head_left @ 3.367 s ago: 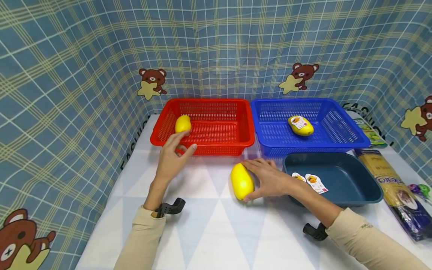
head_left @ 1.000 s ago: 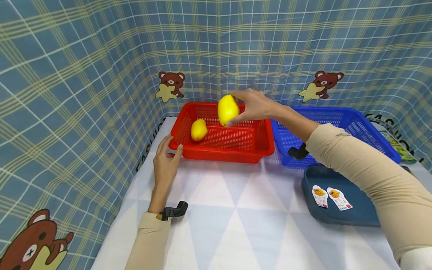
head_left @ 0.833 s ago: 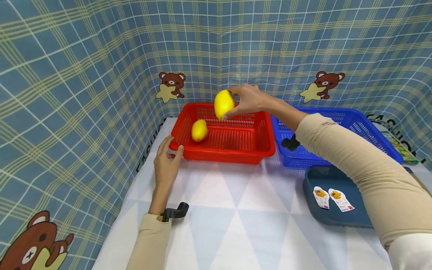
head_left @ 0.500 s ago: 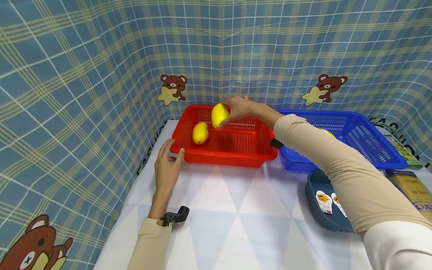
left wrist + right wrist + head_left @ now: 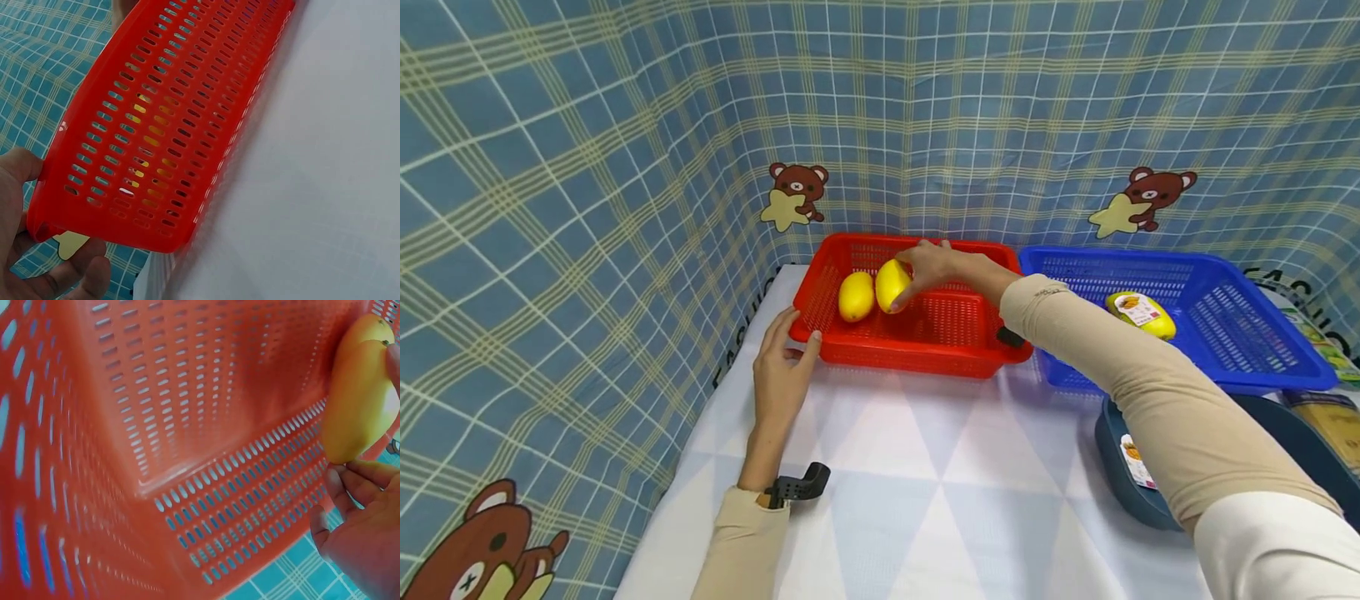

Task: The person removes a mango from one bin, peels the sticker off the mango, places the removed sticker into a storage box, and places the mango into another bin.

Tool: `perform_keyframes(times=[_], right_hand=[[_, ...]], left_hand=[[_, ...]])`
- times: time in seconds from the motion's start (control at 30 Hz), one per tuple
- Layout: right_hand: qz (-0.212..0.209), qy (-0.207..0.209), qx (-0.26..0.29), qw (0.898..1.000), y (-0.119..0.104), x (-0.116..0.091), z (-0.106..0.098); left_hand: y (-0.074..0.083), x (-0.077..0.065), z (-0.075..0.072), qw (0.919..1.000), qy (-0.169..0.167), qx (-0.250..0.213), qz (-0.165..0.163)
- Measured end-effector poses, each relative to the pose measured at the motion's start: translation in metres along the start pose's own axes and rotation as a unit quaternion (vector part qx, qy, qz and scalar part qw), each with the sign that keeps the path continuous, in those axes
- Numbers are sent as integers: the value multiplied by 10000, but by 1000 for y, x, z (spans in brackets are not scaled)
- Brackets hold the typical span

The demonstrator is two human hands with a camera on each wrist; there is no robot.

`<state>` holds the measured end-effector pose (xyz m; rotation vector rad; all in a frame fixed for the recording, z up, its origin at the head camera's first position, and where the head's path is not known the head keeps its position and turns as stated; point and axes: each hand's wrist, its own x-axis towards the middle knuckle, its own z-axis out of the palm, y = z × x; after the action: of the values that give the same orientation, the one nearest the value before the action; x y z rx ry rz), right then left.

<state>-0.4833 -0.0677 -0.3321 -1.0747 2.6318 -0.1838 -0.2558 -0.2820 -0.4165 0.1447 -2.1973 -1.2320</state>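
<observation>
A yellow mango (image 5: 890, 286) is held between the thumb and fingers of my right hand (image 5: 934, 265), low inside the red basket (image 5: 917, 358). Right beside it, to the left, lies a second mango (image 5: 856, 297). The right wrist view has the fingers at the ends of the held mango (image 5: 357, 406), with the other mango (image 5: 369, 328) partly hidden behind it. My left hand (image 5: 781, 375) holds the basket's near left corner. In the left wrist view its thumb and fingers are on either side of the rim (image 5: 47, 194).
A blue basket (image 5: 1247, 379) with a labelled mango (image 5: 1142, 315) stands to the right. In front of it is a dark teal tub (image 5: 1120, 467) with a mango-picture label (image 5: 1137, 461), partly hidden by my right sleeve. Packets (image 5: 1330, 421) lie at the far right.
My right hand took the mango off the table, carried it over the red basket and lowered it beside the other mango. My left hand came to the basket's near left corner and stayed there.
</observation>
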Motion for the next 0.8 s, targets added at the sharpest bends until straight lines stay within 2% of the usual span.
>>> perform_keyframes(times=[0.3, 0.43, 0.63, 0.8], right_hand=[[-15, -682, 342, 9971, -1, 9, 20], [50, -744, 424, 9963, 0, 11, 28], [30, -612, -94, 9981, 0, 10, 29], [8, -591, -513, 9969, -6, 8, 22]], left_hand=[[0, 0, 0, 10000, 33, 2, -20], [1, 1, 0, 10000, 18, -50, 35], [0, 1, 1, 10000, 5, 15, 43], [0, 0, 0, 10000, 26, 45, 10]])
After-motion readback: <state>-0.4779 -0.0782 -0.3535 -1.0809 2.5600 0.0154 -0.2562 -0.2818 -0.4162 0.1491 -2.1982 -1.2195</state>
